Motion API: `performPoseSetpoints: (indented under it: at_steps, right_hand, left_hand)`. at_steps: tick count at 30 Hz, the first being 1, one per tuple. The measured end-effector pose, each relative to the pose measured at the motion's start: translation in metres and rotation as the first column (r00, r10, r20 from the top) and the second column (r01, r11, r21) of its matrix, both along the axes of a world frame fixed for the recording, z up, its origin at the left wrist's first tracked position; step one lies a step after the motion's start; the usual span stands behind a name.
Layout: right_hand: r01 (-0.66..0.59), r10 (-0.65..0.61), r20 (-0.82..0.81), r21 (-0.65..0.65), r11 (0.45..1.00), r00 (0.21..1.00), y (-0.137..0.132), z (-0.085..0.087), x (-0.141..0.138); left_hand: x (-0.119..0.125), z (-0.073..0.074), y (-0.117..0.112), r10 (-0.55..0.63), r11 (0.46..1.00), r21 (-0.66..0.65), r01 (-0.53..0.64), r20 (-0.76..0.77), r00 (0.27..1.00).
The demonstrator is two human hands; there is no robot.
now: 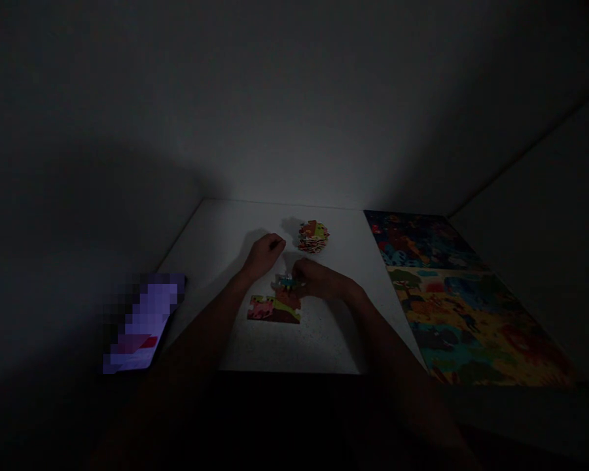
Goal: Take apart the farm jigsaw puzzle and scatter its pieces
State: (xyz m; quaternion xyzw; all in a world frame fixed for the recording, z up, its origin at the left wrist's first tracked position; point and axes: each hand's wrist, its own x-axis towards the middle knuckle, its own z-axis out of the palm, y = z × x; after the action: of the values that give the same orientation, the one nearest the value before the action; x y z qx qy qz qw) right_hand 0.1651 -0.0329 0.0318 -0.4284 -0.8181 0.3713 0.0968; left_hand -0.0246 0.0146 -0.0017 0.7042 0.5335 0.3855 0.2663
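White tabletop (294, 350): joined puzzle pieces (273, 310) lie between forearms (222, 306), near both hands (319, 278)

1. The left hand (264, 255) is bare, compact and rounded in outline, its finer detail too dim to read
2. Just behind that hand, the left wrist (246, 273) is bare too, smooth along both edges and slimmer than what follows
3. Farther back from the hand, the left forearm (211, 324) is uncovered, a long plain shape that widens away from the wrist and blurs into shadow
4. The right hand (324, 280) is likewise bare, its back broad and smooth in the low light
5. Right behind it, the right wrist (355, 294) is bare and plain
6. Well back from the hand, the right forearm (391, 337) is uncovered, then grows too dark to tell whether a sleeve begins
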Motion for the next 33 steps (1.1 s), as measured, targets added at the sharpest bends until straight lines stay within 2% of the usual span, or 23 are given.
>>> performPoseSetpoints:
  at_steps: [10,17,22,26,29,33]
  right_hand:
    - [0.003,-0.021,-0.182,-0.099,0.995,0.983,0.001,-0.001,-0.001]
    - [0.026,-0.09,-0.368,-0.174,0.984,0.925,0.003,-0.001,-0.004]
    - [0.032,-0.156,-0.508,-0.244,0.969,0.847,0.006,0.003,-0.004]
    - [0.088,-0.233,-0.571,-0.27,0.959,0.787,0.01,0.006,-0.002]
    - [0.15,-0.308,-0.63,-0.292,0.945,0.713,0.012,0.009,0.001]
    - [0.289,-0.399,-0.714,-0.278,0.916,0.576,0.015,0.013,0.006]
  left_hand:
    - [0.001,0.003,0.0,-0.004,1.0,-0.005,0.004,0.019,1.0]
    - [0.001,0.006,-0.002,0.013,0.999,-0.031,-0.012,0.022,1.0]
    - [0.002,0.007,-0.002,0.013,0.999,-0.039,-0.012,0.033,0.999]
    - [0.0,0.004,0.0,-0.011,0.999,-0.034,0.013,0.06,0.998]
    - [-0.001,0.002,0.002,-0.043,0.999,-0.031,0.045,0.058,0.997]
    - [-0.001,0.004,0.002,-0.023,0.999,-0.027,0.023,0.013,1.0]
